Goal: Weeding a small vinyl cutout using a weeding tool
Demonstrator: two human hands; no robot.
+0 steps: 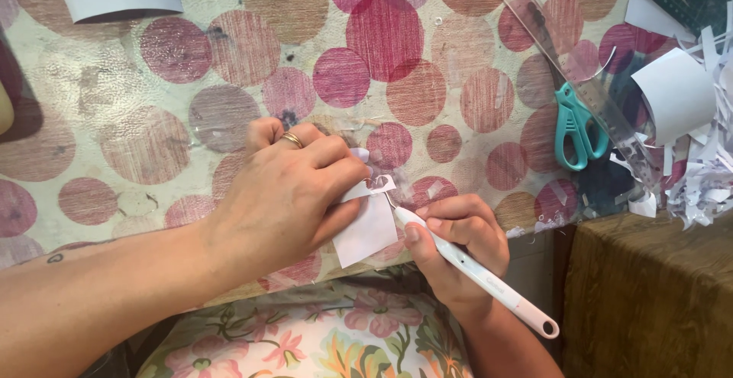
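At frame centre, a spotted counter [153, 141] is seen; white paper [368, 229] is pinned flat by the left hand [286, 195], steadied for the craft knife [473, 271] gripped closed-fisted in the right hand [458, 244].

The bench [114, 126] wears a cream cover dotted with overlapping circles in magenta, pink and rusty brown. The small paper piece [370, 229] is plain white, and so is the craft knife [481, 275], fading to pale pink at its looped end. A gold ring [292, 139] shows on the left hand [286, 195]. The scissors [578, 126] have teal handles. The paper scraps [699, 187] are white. A floral fabric [321, 332] shows pink blooms and green leaves.
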